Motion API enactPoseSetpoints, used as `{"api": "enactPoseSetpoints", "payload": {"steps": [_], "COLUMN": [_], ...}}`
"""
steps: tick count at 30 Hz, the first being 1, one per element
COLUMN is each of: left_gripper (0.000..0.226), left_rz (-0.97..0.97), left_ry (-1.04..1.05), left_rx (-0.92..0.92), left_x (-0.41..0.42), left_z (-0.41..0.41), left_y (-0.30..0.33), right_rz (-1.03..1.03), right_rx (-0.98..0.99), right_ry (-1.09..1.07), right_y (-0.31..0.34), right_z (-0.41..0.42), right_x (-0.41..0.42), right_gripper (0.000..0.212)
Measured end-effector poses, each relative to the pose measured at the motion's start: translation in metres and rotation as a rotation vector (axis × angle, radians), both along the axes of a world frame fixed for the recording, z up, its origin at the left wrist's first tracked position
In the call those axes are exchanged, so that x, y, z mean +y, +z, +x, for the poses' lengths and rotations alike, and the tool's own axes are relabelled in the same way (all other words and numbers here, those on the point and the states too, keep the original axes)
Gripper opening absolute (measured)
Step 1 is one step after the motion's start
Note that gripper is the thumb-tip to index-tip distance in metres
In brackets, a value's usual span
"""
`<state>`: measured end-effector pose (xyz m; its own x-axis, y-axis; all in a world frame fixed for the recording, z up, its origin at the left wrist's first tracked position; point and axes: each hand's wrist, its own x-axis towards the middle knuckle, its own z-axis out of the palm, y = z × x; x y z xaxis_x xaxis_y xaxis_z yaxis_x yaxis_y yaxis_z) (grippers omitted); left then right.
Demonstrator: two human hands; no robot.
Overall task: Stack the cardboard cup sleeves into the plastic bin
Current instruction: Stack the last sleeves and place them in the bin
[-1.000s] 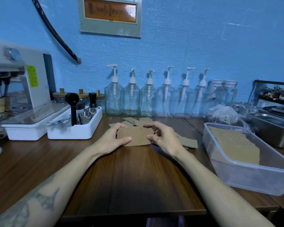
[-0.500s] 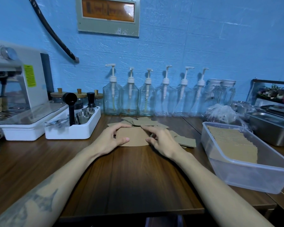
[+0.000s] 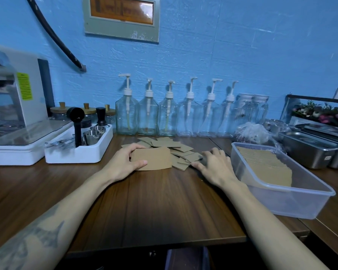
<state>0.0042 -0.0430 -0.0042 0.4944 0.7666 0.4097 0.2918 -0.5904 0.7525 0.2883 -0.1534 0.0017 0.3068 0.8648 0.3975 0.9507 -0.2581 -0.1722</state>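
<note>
Left hand (image 3: 123, 162) grips a sleeve (image 3: 151, 158); blurred right hand (image 3: 213, 164) seemingly flat, open.

Six clear pump bottles (image 3: 126, 114) are lined along the wall at 12 o'clock, with two capped clear bottles (image 3: 251, 109) beside them at 1 o'clock. Three wooden-lidded jars (image 3: 60, 112) are seen at 10 o'clock, behind one white tray (image 3: 80, 154) in which two steel cups (image 3: 92, 134) can be made out. One plastic bin (image 3: 281, 193) is placed at 3 o'clock, and two steel pans (image 3: 308, 151) lie beyond it. One espresso machine (image 3: 14, 106) stands at 9 o'clock. Two hands are shown: the left hand (image 3: 123, 162) and the right hand (image 3: 215, 166). The loose cardboard sleeves (image 3: 164, 151) overlap and cannot be counted exactly.
</note>
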Motion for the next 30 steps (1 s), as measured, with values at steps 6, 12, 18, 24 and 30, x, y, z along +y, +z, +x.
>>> {"api": "enactPoseSetpoints", "payload": {"steps": [6, 12, 18, 24, 30], "left_gripper": [0.041, 0.04, 0.039, 0.04, 0.04], "left_rz": [-0.009, -0.001, 0.0, 0.012, 0.014], "left_ry": [0.005, 0.014, 0.04, 0.039, 0.02], "left_rx": [0.009, 0.016, 0.015, 0.029, 0.013], "left_x": [-0.004, -0.004, -0.001, 0.002, 0.001], "left_z": [0.001, 0.001, 0.0, 0.001, 0.003], "left_y": [0.001, 0.0, -0.001, -0.003, -0.002], "right_rz": [-0.101, -0.047, 0.033, 0.223, 0.467], "right_rx": [-0.001, 0.206, 0.416, 0.279, 0.304], "right_ry": [-0.018, 0.047, 0.032, -0.164, -0.031], "right_y": [-0.001, 0.005, 0.011, 0.011, 0.019], "right_z": [0.0, -0.006, -0.006, -0.002, -0.005], "right_x": [-0.002, -0.005, -0.007, -0.008, -0.011], "right_gripper": [0.054, 0.058, 0.05, 0.042, 0.051]}}
